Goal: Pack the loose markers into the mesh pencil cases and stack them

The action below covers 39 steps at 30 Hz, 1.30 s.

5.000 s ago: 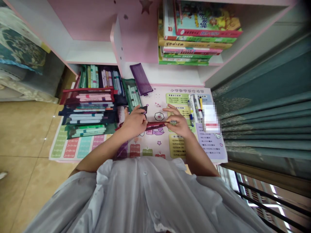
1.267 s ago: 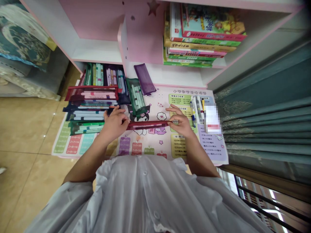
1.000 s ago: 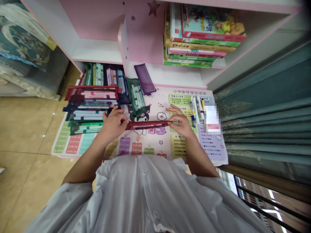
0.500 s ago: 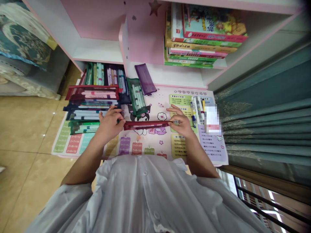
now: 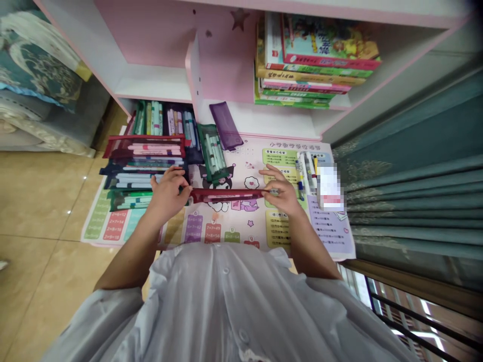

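A long dark red pencil case (image 5: 226,195) is held edge-up over a colourful desk mat (image 5: 226,231). My left hand (image 5: 168,193) is closed on its left end. At the right end, my right hand (image 5: 281,191) pinches what looks like the zip pull, its other fingers spread. Behind the case lies a green mesh case (image 5: 214,158) with white pens inside. Just beyond my left hand sits a pile of filled pencil cases (image 5: 141,168).
A purple pouch (image 5: 225,124) leans at the back under a pink and white shelf (image 5: 196,65) holding stacked books (image 5: 313,55). Loose pens (image 5: 306,168) lie right of my right hand. A teal curtain (image 5: 411,166) hangs on the right; tiled floor (image 5: 37,211) is to the left.
My left hand has slid leftward along the red case since five seconds ago, ending at its left end. My right hand has stayed pinched at the right end.
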Available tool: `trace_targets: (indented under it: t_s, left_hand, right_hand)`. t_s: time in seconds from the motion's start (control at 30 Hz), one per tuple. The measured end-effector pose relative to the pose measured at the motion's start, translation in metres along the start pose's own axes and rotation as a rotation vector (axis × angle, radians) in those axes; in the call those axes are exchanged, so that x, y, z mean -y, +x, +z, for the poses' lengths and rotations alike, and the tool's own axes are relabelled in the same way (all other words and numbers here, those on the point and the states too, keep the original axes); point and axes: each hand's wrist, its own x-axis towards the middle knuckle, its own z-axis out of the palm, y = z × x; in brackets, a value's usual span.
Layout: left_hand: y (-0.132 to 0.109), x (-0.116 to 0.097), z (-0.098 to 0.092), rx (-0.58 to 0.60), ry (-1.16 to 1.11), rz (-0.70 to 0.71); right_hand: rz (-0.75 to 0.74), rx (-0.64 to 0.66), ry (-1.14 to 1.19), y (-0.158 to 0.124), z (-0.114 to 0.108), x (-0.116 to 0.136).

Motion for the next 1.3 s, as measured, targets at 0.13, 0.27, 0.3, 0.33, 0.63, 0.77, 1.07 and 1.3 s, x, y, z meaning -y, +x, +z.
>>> trace_targets:
  t_s: [0.13,0.27,0.3,0.33,0.63,0.77,1.07,1.3]
  left_hand:
    - [0.001,0.005,0.006,-0.047,0.076,0.074]
    - [0.002,0.006,0.015,-0.02,0.147,0.21]
    - [0.002,0.005,0.018,-0.027,0.153,0.228]
    - [0.001,0.004,0.02,-0.04,0.152,0.241]
    - [-0.02,0.015,-0.011,-0.106,-0.056,0.264]
    - [-0.035,0.057,-0.035,-0.156,-0.108,0.18]
    - [-0.062,0.176,-0.025,-0.34,-0.262,-0.098]
    - [-0.068,0.19,-0.002,-0.495,-0.242,-0.33]
  right_hand:
    - [0.012,-0.002,0.009,0.0,-0.002,0.002]
    - [0.0,0.011,0.021,0.001,-0.003,0.001]
    - [-0.003,0.013,0.02,0.001,-0.004,0.0]
    - [-0.003,0.013,0.016,0.002,-0.005,0.0]
    - [-0.076,0.061,-0.09,0.008,-0.01,0.04]
    - [-0.117,0.171,-0.094,0.013,0.026,0.064]
    - [-0.161,0.35,-0.117,0.038,0.141,0.074]
    - [-0.114,0.2,-0.28,0.047,0.189,0.074]
